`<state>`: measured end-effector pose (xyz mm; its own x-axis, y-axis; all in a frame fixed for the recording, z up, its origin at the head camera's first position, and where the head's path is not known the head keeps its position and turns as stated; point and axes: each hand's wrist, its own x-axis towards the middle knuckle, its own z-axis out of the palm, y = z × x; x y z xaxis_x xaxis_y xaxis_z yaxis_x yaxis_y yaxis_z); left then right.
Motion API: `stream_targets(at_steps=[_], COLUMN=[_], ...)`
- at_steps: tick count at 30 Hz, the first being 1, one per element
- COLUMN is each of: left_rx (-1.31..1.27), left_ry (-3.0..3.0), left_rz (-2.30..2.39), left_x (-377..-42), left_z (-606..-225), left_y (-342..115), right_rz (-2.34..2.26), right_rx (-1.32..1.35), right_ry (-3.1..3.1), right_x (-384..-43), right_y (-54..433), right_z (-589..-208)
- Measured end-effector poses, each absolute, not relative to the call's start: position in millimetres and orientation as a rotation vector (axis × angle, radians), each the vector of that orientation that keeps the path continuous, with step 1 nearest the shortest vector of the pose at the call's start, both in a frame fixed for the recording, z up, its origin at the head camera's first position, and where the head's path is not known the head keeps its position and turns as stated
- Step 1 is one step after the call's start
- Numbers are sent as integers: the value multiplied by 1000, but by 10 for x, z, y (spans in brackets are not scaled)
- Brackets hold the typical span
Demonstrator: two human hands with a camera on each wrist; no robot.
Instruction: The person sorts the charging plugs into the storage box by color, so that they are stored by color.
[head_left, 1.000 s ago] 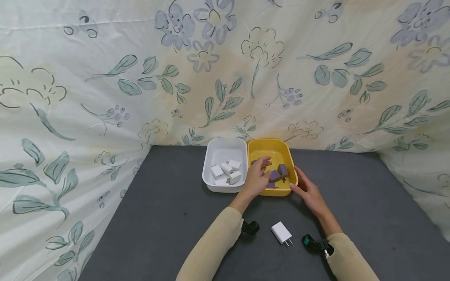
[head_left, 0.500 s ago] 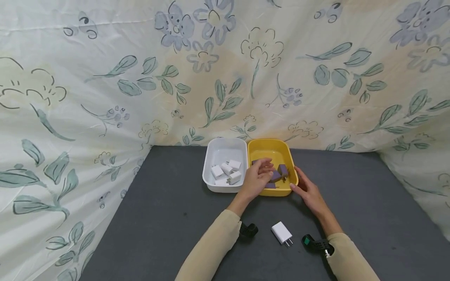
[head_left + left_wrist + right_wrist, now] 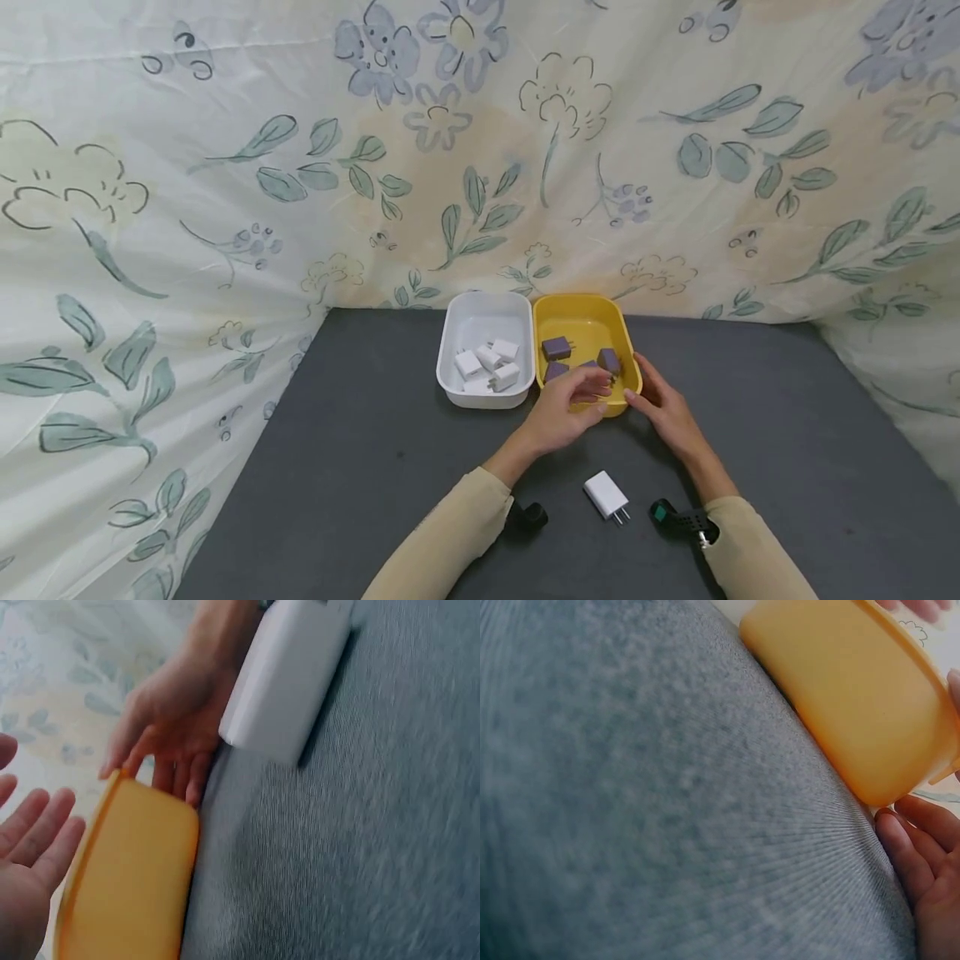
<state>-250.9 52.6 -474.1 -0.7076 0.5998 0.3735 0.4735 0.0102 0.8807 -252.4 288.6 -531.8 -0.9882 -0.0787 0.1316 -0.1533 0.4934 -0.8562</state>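
A yellow bin (image 3: 579,310) holds several purple charger plugs (image 3: 557,347). My left hand (image 3: 564,410) hovers over its front rim, fingers loosely extended with nothing between them; in the left wrist view the same left hand (image 3: 26,859) shows its fingers apart from the bin wall. At the front right corner, my right hand (image 3: 669,417) holds the yellow bin, thumb at the front and fingers along the side. The right wrist view shows the right hand's fingers (image 3: 907,851) low against the corner. A white charger plug (image 3: 606,495) lies on the table between my forearms, prongs towards me.
A white bin (image 3: 444,350) with several white charger plugs (image 3: 468,364) stands against the yellow bin's left side. Both sit near the back edge of the dark grey table (image 3: 360,467). A floral curtain (image 3: 480,167) hangs behind and at the sides.
My left hand has drawn back from inside the yellow bin towards its front rim, uncovering purple plugs. The right hand stays at the corner. The head view has shifted slightly.
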Motion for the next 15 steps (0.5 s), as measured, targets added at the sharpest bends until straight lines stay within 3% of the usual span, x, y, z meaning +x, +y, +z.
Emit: stream_targets(at_steps=[15], left_rx=[1373], left_ry=[1933], left_rz=[1482], left_x=[-2405], left_z=[-4777], left_y=[411], right_rz=[1567], right_rx=[210], right_ry=[-2628], right_x=[-2500], right_y=[2868], right_z=[-5281])
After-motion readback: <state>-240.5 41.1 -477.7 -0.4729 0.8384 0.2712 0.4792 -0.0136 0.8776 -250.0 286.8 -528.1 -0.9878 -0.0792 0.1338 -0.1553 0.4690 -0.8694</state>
